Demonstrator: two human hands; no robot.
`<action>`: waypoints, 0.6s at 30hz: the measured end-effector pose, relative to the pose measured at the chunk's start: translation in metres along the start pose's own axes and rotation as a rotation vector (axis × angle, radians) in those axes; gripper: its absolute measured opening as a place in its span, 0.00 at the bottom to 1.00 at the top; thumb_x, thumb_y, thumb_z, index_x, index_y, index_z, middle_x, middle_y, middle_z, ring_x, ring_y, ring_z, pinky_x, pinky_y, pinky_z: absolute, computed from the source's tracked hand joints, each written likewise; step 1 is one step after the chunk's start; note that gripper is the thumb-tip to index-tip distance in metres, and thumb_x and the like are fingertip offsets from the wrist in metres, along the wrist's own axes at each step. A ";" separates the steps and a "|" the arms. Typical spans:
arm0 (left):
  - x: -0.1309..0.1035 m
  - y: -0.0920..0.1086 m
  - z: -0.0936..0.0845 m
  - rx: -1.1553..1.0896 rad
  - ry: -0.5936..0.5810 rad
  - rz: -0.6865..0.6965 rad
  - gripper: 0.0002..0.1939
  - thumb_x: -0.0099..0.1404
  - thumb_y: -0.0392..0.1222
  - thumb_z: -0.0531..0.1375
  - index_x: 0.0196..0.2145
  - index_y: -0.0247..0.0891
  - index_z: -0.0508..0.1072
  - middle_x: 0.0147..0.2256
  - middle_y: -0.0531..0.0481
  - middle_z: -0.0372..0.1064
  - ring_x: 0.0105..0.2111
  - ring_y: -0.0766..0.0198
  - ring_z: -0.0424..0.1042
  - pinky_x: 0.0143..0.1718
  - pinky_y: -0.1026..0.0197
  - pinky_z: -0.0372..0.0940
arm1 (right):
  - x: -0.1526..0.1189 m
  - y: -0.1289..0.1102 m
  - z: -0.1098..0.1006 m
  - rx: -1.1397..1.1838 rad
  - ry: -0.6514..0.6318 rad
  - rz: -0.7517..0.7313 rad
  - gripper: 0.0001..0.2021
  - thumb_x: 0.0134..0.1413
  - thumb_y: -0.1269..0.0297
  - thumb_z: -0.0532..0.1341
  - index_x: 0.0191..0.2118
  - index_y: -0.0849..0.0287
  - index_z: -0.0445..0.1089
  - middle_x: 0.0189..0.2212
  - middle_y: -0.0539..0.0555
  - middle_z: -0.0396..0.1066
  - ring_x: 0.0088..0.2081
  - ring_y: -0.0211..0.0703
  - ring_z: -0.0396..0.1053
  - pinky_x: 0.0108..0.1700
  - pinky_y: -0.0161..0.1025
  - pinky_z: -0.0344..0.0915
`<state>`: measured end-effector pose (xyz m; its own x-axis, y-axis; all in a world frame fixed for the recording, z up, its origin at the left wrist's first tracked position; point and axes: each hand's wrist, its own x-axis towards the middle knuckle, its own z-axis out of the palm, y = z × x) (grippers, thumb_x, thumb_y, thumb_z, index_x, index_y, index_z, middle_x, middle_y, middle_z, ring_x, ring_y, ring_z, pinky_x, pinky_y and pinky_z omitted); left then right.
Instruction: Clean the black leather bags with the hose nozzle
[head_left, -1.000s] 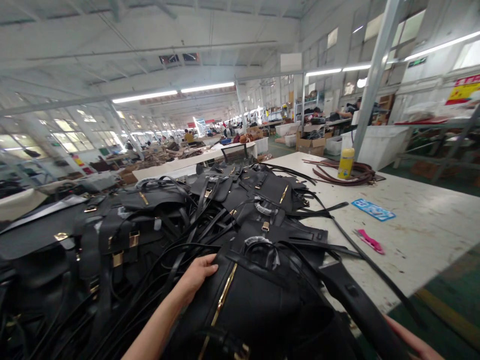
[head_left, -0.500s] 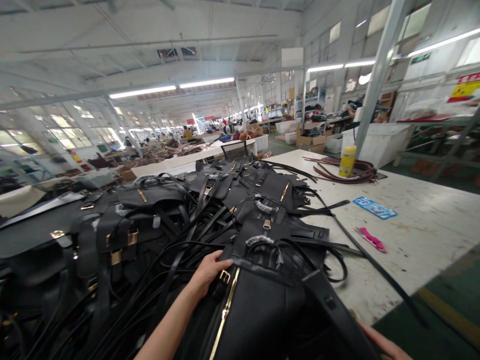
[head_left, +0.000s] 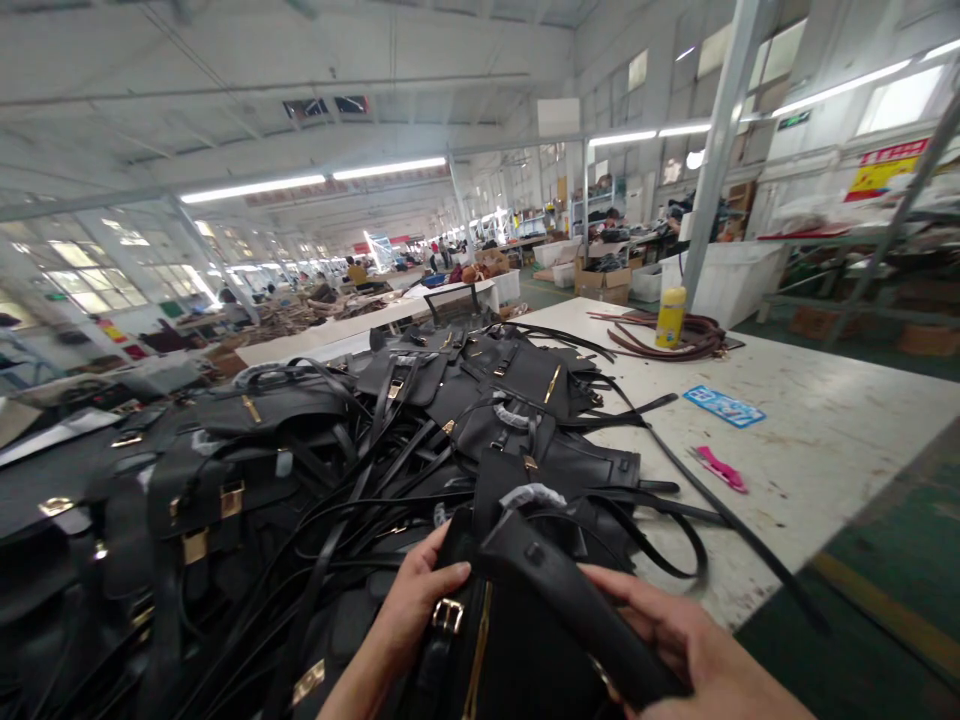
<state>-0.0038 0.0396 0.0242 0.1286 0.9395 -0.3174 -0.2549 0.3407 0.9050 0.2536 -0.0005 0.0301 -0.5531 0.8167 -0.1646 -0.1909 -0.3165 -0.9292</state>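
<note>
A black leather backpack (head_left: pixel 540 640) with a gold zipper lies in front of me, tilted toward the camera. My left hand (head_left: pixel 416 590) grips its upper left edge, thumb on top, just above a gold buckle (head_left: pixel 448 616). Across the bag's right side runs a wide black leather strap (head_left: pixel 577 595) with a snap near its end. My right hand (head_left: pixel 675 635) is closed around this strap from the right, its lower fingers partly hidden. Beyond the two hands, a carry handle (head_left: pixel 532 495) wrapped in clear plastic stands up.
Black bags (head_left: pixel 247 450) with gold hardware and loose straps are heaped on the left and ahead. On the white table (head_left: pixel 840 440) are pink thread snips (head_left: pixel 721 469), a blue printed card (head_left: pixel 724 406), a yellow bottle (head_left: pixel 670 318) and coiled brown straps (head_left: pixel 637 340).
My right hand has come up from the lower right edge, swinging the wide strap up and left over the bag. The left hand stays on the bag's edge. The view has shifted slightly right.
</note>
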 end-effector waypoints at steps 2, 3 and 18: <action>-0.003 0.001 0.005 -0.003 0.003 0.052 0.37 0.43 0.37 0.65 0.52 0.41 0.62 0.41 0.45 0.71 0.37 0.52 0.71 0.40 0.53 0.63 | 0.018 -0.009 0.009 -0.003 -0.055 0.011 0.41 0.28 0.79 0.62 0.56 0.54 0.55 0.28 0.48 0.70 0.26 0.38 0.68 0.26 0.30 0.65; -0.004 0.000 0.005 0.004 0.013 0.067 0.36 0.43 0.36 0.65 0.52 0.40 0.62 0.43 0.45 0.70 0.38 0.51 0.70 0.41 0.53 0.63 | 0.025 -0.012 0.013 -0.001 -0.075 0.024 0.43 0.28 0.79 0.61 0.57 0.55 0.52 0.27 0.47 0.69 0.22 0.36 0.67 0.22 0.29 0.64; 0.010 -0.051 -0.034 0.049 0.157 0.071 0.31 0.39 0.42 0.68 0.43 0.37 0.68 0.35 0.44 0.73 0.36 0.52 0.71 0.41 0.53 0.63 | 0.002 0.028 -0.010 0.003 0.104 0.000 0.40 0.27 0.67 0.63 0.55 0.60 0.55 0.32 0.52 0.71 0.35 0.48 0.69 0.38 0.37 0.64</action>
<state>-0.0225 0.0324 -0.0348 -0.0406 0.9563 -0.2896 -0.2106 0.2751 0.9380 0.2556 -0.0029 0.0001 -0.4661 0.8622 -0.1984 -0.1932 -0.3180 -0.9282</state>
